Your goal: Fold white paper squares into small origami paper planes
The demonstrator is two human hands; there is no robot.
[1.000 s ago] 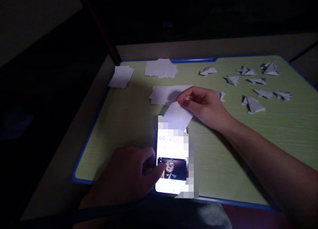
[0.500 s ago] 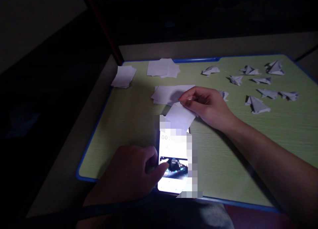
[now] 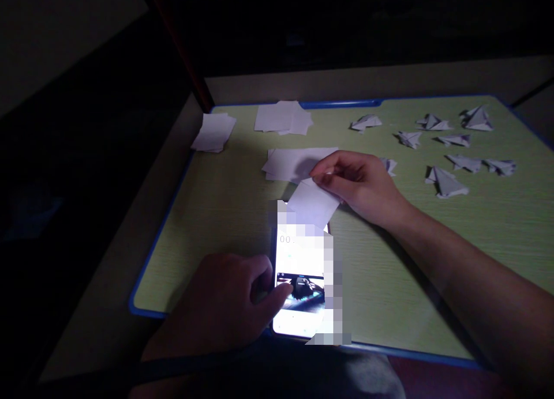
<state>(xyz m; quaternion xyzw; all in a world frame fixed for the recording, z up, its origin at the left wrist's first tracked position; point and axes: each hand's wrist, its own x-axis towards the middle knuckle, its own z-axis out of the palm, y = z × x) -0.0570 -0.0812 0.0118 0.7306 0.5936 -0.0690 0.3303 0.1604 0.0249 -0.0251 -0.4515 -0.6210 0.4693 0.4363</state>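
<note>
A lit phone (image 3: 300,283) lies near the front edge of a green board with a blue rim (image 3: 156,237). My left hand (image 3: 225,304) rests beside it, fingers curled, thumb tip touching the screen. My right hand (image 3: 359,183) pinches the top edge of a white paper sheet (image 3: 314,203) just behind the phone; the sheet's lower part overlaps the phone's top. A loose stack of white sheets (image 3: 292,161) lies right behind that hand.
Two more piles of white sheets (image 3: 214,132) (image 3: 283,117) sit along the board's far edge. Several folded paper figures (image 3: 445,183) are scattered over the right half. The room around the board is dark; a dark post (image 3: 182,47) rises at the far left corner.
The picture on the phone screen has changed. Both hands and the sheet stay where they were; the view has shifted slightly.
</note>
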